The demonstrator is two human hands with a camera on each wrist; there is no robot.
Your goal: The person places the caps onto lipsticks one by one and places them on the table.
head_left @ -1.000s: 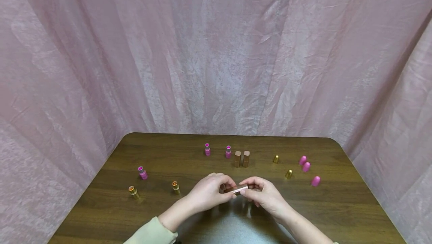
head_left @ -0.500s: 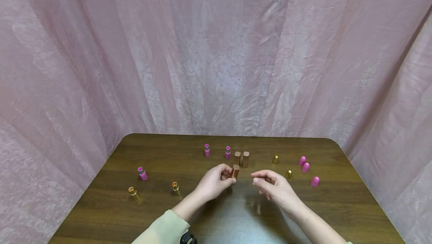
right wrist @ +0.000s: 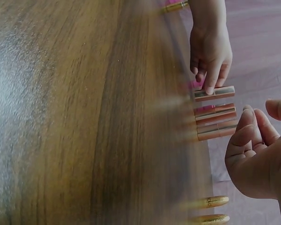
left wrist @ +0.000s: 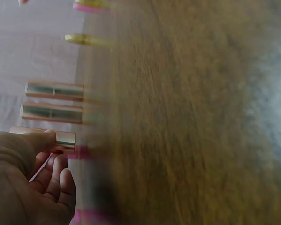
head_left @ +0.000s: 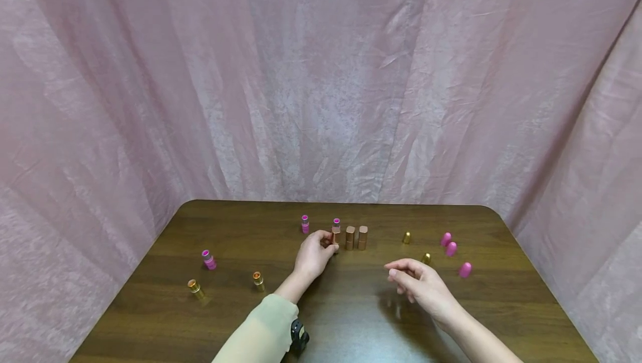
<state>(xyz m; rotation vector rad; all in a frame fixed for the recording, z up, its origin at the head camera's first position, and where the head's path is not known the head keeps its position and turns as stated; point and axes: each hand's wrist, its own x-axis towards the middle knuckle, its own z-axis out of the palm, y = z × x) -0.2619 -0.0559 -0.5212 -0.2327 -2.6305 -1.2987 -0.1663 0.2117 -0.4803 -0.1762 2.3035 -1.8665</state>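
Observation:
My left hand pinches a rose-gold lipstick between thumb and fingers and holds it upright, at the left end of a row. Two matching capped lipsticks stand beside it, a middle lipstick and a right-hand lipstick. In the left wrist view the thumb lies across the held lipstick, its foot close to the tabletop. Behind it, partly hidden, is an uncapped pink lipstick. My right hand hovers over the table with loosely bent fingers and nothing in them, nearest to a gold cap.
Other uncapped pink lipsticks stand at the back and left. Two uncapped gold lipsticks, one far left and one nearer, stand left of my arm. At right are a second gold cap and several pink caps.
Both hands held the rose-gold lipstick; the right hand let go and drew away to the right. My left hand turned the lipstick upright and carried it back and left beside the other two.

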